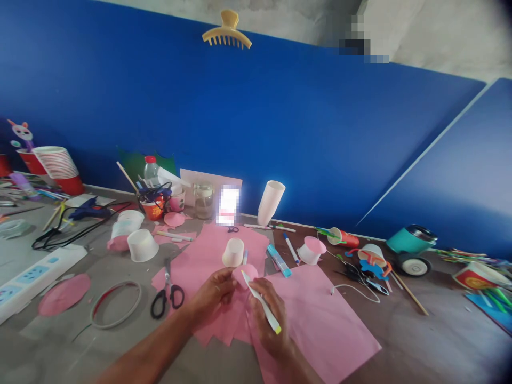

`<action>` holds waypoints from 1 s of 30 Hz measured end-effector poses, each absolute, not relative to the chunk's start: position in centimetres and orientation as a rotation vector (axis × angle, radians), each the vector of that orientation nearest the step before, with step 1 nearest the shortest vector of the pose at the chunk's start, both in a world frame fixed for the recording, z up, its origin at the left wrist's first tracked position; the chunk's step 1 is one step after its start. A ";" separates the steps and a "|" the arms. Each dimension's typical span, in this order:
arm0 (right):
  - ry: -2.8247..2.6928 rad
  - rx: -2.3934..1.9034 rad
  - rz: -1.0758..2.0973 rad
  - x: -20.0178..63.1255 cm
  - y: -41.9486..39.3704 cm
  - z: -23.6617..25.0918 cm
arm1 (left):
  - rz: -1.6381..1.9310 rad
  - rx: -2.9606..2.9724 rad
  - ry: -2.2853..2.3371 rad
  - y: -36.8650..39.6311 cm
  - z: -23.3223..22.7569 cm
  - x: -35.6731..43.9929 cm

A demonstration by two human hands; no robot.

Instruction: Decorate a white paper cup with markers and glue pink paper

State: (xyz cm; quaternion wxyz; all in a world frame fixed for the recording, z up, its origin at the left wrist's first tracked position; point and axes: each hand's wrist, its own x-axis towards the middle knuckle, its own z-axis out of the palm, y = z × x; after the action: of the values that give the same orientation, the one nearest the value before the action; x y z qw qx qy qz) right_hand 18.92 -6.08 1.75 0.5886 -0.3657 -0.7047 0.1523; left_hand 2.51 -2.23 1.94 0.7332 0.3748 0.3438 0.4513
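Observation:
Between the thumb and fingers of my left hand (214,296) is a small pink paper piece (245,273) with a rounded edge. My right hand (272,320) grips a white marker (264,308) with yellow ends, its upper tip against the pink piece. Just beyond my fingers a white paper cup (233,252) stands on pink paper sheets (216,240). Another large pink sheet (320,320) lies under and right of my right hand. Black-handled scissors (168,296) rest left of my left hand.
At left lie a tape roll (116,304), a pink paper oval (64,294), a power strip (36,277) and a white cup (143,246). A lit phone (228,205) leans at the back. Right of centre are a blue box (279,260) and a pink-topped cup (312,250).

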 end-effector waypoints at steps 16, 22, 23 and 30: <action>-1.635 -0.829 0.460 18.8 -6.0 2.1 | 0.992 0.849 0.736 -2.4 1.9 2.5; -1.672 -0.813 0.433 18.9 -6.0 2.0 | 0.993 0.838 0.750 -2.4 2.0 2.5; -1.682 -0.809 0.410 18.8 -6.0 2.0 | 0.994 0.834 0.751 -2.4 1.9 2.4; -1.695 -0.797 0.332 18.9 -5.8 1.7 | 0.969 0.845 0.737 -2.1 1.3 2.3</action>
State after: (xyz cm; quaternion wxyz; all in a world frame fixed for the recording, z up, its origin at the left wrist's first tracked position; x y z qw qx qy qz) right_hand 18.88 -5.83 1.73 0.5807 -0.3410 -0.7255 0.1422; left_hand 2.26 -2.13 1.29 0.7378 0.3847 0.3358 0.4415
